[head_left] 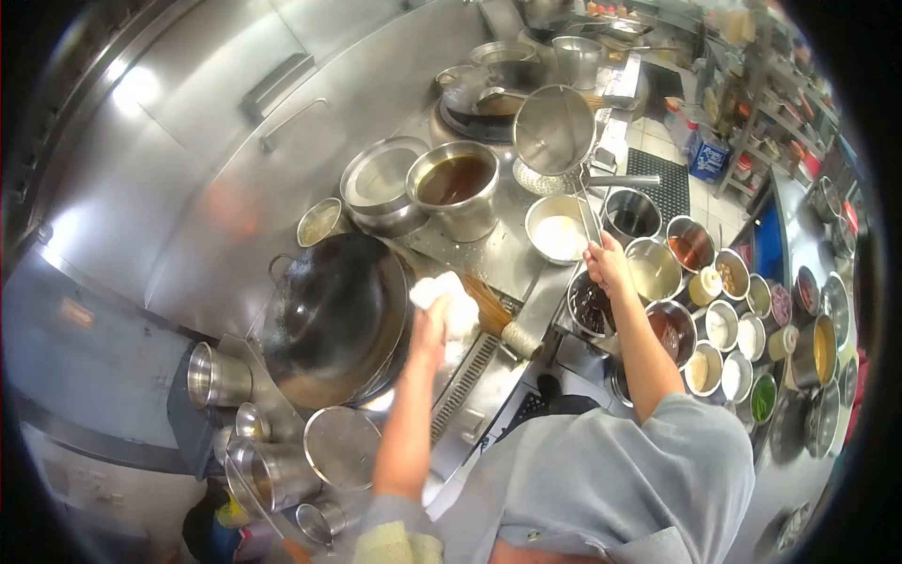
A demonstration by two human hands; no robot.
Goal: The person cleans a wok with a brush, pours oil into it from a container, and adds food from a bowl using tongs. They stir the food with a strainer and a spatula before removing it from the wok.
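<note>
- Left hand (pixel 430 324) clutches a white cloth (pixel 451 303) beside the wok (pixel 334 315); scorching risk.
- Right hand (pixel 606 263) pinches a ladle handle (pixel 590 218); sauce bowls (pixel 672 329) close, likely spills.

One wok (pixel 334 315) on the burner, one white cloth (pixel 449 303) at its rim, one bamboo brush (pixel 498 318) beside it. Two big pots behind: one w/ brown stock (pixel 455 186), one lidded (pixel 381 180). One mesh strainer (pixel 552 130); small sauce bowls at right, approx. a dozen-plus, can't count exactly.
</note>
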